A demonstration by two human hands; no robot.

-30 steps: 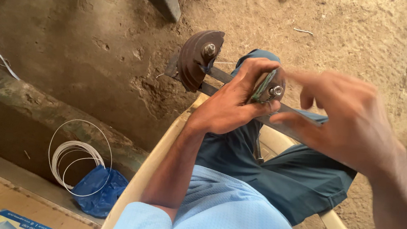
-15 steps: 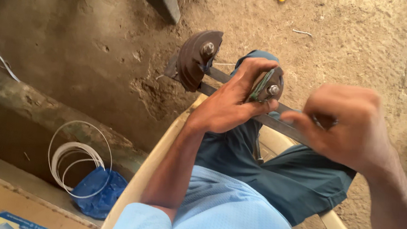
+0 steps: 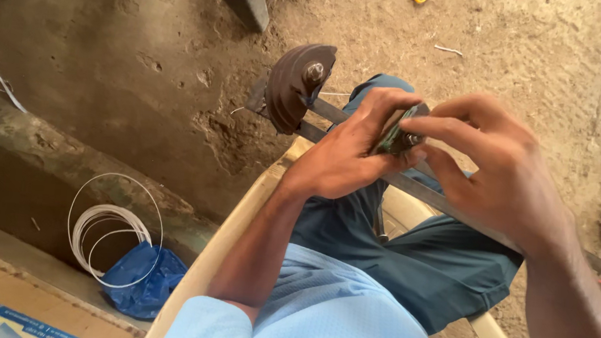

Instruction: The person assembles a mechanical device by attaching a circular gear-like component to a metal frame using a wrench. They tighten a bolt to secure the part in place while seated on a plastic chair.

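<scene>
Nut on green wheel pinched by right hand; wheel gripped by left hand; rusty disc already mounted on bar.

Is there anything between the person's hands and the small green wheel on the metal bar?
Nothing visible is in the way. The left hand already wraps the green wheel from the side, and the right hand has its fingertips on the bolt at its centre. The larger rusty wheel sits farther along the bar, apart from both hands.
</scene>
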